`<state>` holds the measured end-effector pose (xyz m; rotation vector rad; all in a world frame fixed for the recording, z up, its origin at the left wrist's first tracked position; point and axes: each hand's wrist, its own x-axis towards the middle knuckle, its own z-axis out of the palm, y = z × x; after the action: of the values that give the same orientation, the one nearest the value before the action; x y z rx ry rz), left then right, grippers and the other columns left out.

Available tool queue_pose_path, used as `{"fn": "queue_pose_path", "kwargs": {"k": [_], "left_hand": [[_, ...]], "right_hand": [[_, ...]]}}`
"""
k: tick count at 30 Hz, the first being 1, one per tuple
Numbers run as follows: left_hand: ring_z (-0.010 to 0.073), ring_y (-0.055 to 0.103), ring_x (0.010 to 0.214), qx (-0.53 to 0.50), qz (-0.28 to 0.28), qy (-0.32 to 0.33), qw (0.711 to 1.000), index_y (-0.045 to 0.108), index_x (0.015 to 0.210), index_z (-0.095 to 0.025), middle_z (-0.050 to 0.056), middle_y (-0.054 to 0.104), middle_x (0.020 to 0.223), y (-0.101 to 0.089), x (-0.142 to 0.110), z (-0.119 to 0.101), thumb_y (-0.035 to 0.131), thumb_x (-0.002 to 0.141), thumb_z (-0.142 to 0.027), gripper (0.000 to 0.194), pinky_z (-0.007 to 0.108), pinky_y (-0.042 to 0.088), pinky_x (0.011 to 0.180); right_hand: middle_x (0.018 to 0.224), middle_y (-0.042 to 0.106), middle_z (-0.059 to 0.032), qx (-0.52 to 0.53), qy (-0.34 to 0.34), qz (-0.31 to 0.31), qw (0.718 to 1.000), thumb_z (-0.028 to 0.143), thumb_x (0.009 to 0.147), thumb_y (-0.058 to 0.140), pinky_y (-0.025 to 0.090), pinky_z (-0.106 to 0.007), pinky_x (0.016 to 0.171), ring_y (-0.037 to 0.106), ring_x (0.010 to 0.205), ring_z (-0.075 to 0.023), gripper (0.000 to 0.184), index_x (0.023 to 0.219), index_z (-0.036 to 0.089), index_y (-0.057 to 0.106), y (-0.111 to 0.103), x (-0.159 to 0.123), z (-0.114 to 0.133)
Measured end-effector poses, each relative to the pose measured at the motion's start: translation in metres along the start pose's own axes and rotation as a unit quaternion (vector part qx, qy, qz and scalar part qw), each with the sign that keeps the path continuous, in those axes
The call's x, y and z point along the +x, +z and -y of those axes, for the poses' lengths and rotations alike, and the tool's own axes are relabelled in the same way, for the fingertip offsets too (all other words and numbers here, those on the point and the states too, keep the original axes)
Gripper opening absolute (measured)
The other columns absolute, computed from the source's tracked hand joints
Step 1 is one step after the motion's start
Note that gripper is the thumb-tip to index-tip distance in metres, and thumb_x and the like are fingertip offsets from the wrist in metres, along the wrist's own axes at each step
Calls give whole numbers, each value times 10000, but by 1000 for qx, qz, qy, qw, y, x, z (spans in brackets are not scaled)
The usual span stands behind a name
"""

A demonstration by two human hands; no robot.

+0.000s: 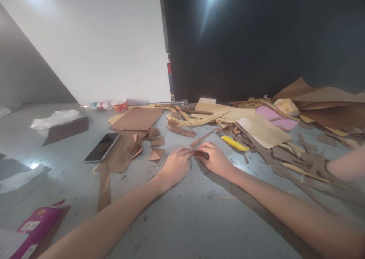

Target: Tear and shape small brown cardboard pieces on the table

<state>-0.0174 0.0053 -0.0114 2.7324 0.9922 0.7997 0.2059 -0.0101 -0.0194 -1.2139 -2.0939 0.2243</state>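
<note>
My left hand [178, 163] and my right hand [213, 157] meet at the middle of the grey table. Between their fingertips is a small piece of brown paper [203, 154], folded or rolled; its exact shape is mostly hidden. Both hands have their fingers closed on it. Just beyond them lies a ridged brown roll [181, 130]. A yellow utility knife [234, 143] rests to the right of my right hand. Small brown folded pieces [156, 154] lie to the left of my left hand.
A phone [102, 147] lies on brown sheets at left, near a magenta packet [40, 228]. Twisted tan paper cords [194, 118] lie at the back. Brown scraps [296, 158] cover the right side, where another person's arm [346, 164] reaches in. Behind stand white [108, 46] and black [256, 46] panels.
</note>
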Motion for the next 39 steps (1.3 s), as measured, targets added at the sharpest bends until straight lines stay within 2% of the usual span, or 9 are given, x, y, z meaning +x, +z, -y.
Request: {"fn": "queue_pose_path", "kwargs": {"k": [4,7,14,22,31,39], "left_hand": [[254,673,1245,-21,-7,-10,1000,760,1228,-186,97,763,1277,2,0,3,462,891,35,501,469,582,1088],[225,672,1266,-55,-24,-34,998,769,1215,-195,80,763,1286,4,1,9,437,873,59,540,445,567,1126],[237,671,1259,-71,-40,-31,996,796,1159,-195,91,748,1300,8,2,19,435,855,77,545,484,554,1136],[237,681,1248,-69,-38,-14,997,797,1135,-193,87,770,1257,9,2,22,444,856,71,522,466,560,1118],[265,651,1271,-59,2,51,997,777,1203,-206,88,747,1310,0,3,9,482,908,2,466,503,532,1122],[261,626,1287,-50,16,61,997,761,1228,-201,72,748,1290,2,3,11,478,880,14,497,502,498,1150]], "right_hand": [[1059,722,-70,-7,-33,14,999,168,1001,642,540,-426,975,658,1036,-241,173,1092,234,773,-4,-1,8],[1050,719,-68,27,-28,27,999,170,1009,633,552,-399,947,670,1026,-234,196,1148,232,757,-7,-1,13],[1178,717,-83,23,-48,32,998,171,1047,584,541,-448,1025,638,1143,-254,233,1195,244,748,-5,-1,9],[1092,706,-71,-15,-78,32,996,224,1094,536,542,-433,1001,642,1080,-248,214,1053,232,746,-4,-2,8],[1046,652,-70,-7,-21,17,1000,211,1090,542,530,-399,911,619,1024,-247,150,973,220,637,3,-1,-4],[1050,634,-79,-99,9,22,995,249,1096,542,488,-405,856,580,986,-262,148,975,214,619,11,-4,-9]]}}
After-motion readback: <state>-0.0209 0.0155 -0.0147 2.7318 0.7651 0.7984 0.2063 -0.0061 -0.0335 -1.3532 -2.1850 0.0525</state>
